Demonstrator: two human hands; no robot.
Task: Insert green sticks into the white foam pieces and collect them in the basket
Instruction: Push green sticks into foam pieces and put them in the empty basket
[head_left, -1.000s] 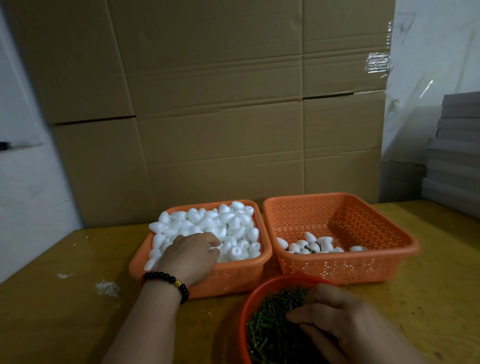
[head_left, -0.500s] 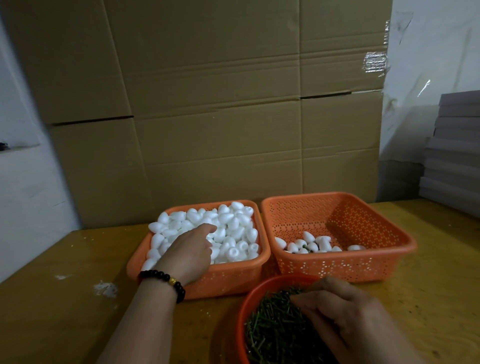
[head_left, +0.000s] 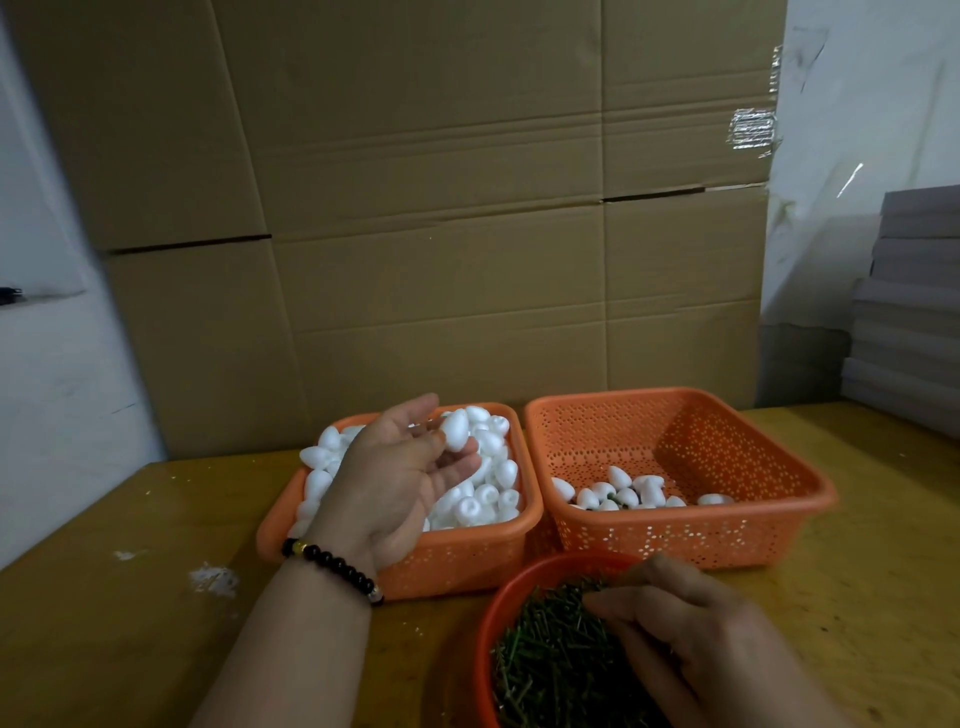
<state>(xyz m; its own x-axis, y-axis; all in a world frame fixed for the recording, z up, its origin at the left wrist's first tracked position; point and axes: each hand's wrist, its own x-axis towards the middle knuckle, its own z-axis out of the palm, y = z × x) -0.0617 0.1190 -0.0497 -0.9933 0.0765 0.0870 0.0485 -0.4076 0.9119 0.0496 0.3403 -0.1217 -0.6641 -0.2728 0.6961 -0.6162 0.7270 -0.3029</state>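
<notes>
The left hand, palm up above the left basket heaped with white foam pieces, holds one foam piece at its fingertips, long axis nearly upright, tilted slightly right. The right hand rests curled in the red bowl of green sticks; what it grips I cannot tell. The right basket, touching the left one, holds few pieces, with open room. Cardboard boxes wall the table's far edge.

no readable text, no labels, no brands, no numbers, no signs anywhere in view
</notes>
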